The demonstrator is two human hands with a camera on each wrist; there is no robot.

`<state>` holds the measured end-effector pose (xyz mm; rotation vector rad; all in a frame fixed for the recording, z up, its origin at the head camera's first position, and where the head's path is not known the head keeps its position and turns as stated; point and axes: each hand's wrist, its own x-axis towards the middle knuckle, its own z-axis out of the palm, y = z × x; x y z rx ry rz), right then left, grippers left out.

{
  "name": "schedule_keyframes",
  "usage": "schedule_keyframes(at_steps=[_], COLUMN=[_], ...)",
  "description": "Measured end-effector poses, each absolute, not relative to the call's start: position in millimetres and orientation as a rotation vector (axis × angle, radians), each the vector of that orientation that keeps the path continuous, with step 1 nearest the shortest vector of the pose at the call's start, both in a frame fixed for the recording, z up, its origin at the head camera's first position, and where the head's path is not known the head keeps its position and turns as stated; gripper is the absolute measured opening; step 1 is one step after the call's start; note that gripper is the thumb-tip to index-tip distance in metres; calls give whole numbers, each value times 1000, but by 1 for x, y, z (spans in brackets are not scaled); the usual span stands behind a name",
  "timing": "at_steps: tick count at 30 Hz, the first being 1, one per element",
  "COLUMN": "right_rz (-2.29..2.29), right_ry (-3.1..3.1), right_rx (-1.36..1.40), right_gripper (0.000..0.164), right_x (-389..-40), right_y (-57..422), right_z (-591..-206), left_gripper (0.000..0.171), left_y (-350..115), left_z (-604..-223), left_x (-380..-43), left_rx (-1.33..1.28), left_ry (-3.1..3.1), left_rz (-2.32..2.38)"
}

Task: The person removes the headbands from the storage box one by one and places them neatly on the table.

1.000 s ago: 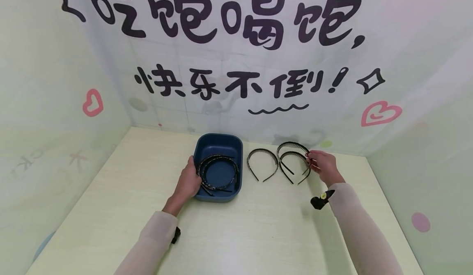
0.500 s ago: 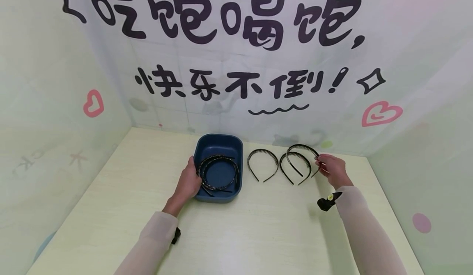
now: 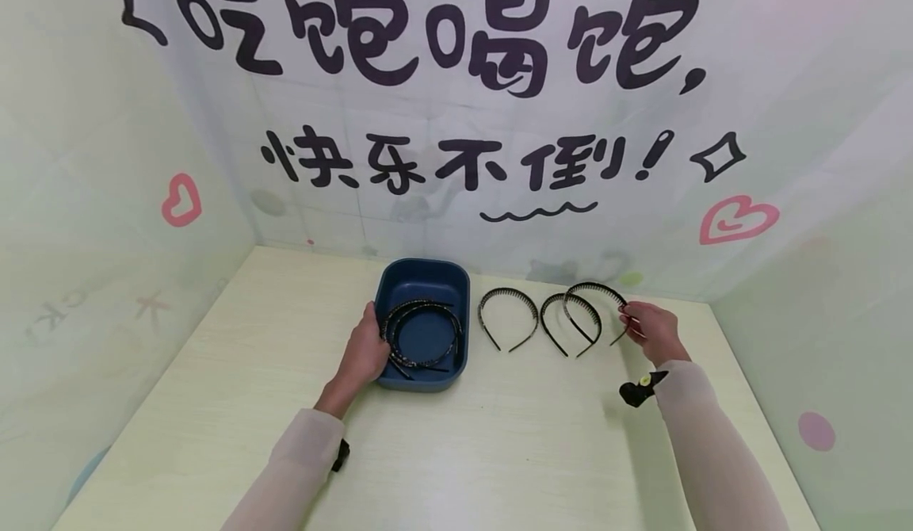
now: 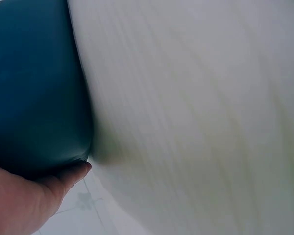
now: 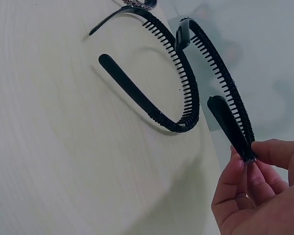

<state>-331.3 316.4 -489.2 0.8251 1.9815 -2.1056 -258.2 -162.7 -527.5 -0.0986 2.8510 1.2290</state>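
Note:
In the head view my right hand (image 3: 654,331) pinches a black toothed headband (image 3: 595,285) by its right side, between thumb and fingers. In the right wrist view that headband (image 5: 220,63) is raised beside another toothed headband (image 5: 188,83) lying on the table. A third toothed headband (image 3: 508,290) lies further left, near the tray. My left hand (image 3: 366,349) grips the left side of a dark blue plastic tray (image 3: 421,271); its thumb (image 4: 71,176) presses the tray's wall in the left wrist view. Dark patterned headbands (image 3: 456,341) lie overlapping inside the tray.
The pale wooden table (image 3: 499,452) meets a printed backdrop (image 3: 442,230) with large black characters right behind the headbands. Side panels (image 3: 842,341) of the same pale printed sheet stand left and right.
My right hand has moved right and a little toward the near side with its headband, which now overlaps the lying one less. My left hand and the tray have stayed still.

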Motion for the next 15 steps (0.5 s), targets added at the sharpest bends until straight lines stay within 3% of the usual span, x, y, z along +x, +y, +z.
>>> schedule_keyframes(at_steps=[7, 15], right_rz=[-2102, -2115], right_ry=[1974, 1960], right_rx=[868, 914], right_gripper=[26, 22], right_x=[-333, -331], right_y=[323, 334], right_z=[-492, -490], left_gripper=[74, 75], left_y=[-162, -162], left_z=[-527, -527], left_x=[-257, -259], left_rx=[-90, -92], left_ry=[2859, 2863], left_rz=[1235, 1228])
